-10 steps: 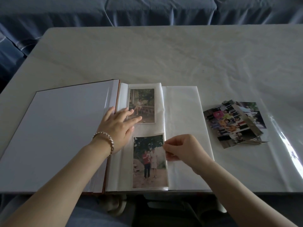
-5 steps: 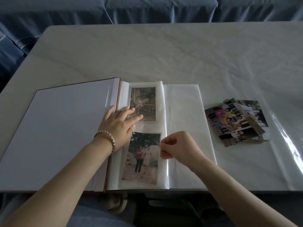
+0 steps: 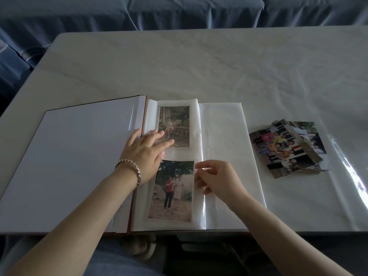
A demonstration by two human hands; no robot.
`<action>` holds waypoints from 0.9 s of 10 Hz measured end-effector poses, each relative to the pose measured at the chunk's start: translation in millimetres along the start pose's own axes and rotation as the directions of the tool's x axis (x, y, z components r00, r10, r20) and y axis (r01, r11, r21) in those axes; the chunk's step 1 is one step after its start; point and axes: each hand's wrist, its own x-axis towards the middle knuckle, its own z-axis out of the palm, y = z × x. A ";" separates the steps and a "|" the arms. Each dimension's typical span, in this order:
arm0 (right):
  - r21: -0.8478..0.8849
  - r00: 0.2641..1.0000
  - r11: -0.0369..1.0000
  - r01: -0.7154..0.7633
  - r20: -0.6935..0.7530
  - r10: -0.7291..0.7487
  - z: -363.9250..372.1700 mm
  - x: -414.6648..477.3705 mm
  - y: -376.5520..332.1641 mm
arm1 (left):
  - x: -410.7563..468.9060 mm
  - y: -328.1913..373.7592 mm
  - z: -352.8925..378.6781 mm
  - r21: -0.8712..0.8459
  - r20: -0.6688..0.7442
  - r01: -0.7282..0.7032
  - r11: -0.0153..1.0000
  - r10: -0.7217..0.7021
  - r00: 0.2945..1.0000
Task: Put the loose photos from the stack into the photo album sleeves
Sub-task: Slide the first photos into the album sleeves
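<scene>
Here the left hand [image 3: 146, 154] lies open, its fingers straight and spread, pressing flat on the large white-paged photo album [image 3: 83, 166] right at its reddish-brown spine edge. 2 of its fingertips [image 3: 167, 144] rest on the lower-left corner of the upper photo [image 3: 175, 124] — a faded, upright print already inside the page. A silver link bracelet [image 3: 129, 168] circles that wrist.

The right hand [image 3: 218, 181] is curled, thumb and forefinger pinching the right edge of the clear plastic sleeve [image 3: 200, 206] just beside the lower photo [image 3: 173, 196]. That print — a small group standing under a tree — lies under the sleeve's film in the lower half of the page, slightly tilted. Whether the fingers also catch the print's own edge I cannot tell.

The stack of loose colour photos [image 3: 284, 150] lies fanned on the pale marble-patterned table [image 3: 219, 66], well apart to the right of the album, touched by neither hand. A glossy transparent sheet [image 3: 342, 176] covers the tabletop, and blue draped fabric [image 3: 179, 10] runs behind it.
</scene>
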 end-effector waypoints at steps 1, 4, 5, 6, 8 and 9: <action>0.044 0.998 0.999 0.023 0.049 -0.025 -3.8 -1.3 0.8 | 0.0 0.3 -0.4 -0.007 -0.003 0.000 1.000 0.000 1.000; 0.058 0.986 0.998 0.013 0.165 -0.023 -9.3 -2.7 2.9 | 0.3 -0.2 -0.4 -0.011 -0.012 -0.005 1.000 0.005 1.000; 0.057 0.979 0.998 0.009 0.205 -0.021 -12.2 -3.6 1.9 | 0.0 -0.4 -0.1 -0.014 -0.014 -0.008 1.000 0.008 1.000; 0.004 0.977 1.000 0.018 0.214 -0.018 -13.6 -3.3 2.6 | 0.1 -0.4 0.5 -0.019 -0.014 -0.008 1.000 0.008 1.000; -0.009 0.980 1.000 0.028 0.195 -0.025 -12.3 -3.5 3.8 | 0.1 0.3 0.6 -0.016 -0.015 -0.009 1.000 0.009 1.000; -0.042 0.979 0.999 0.025 0.201 -0.016 -12.6 -4.3 4.0 | 0.0 0.1 0.3 -0.009 -0.015 -0.006 1.000 0.006 1.000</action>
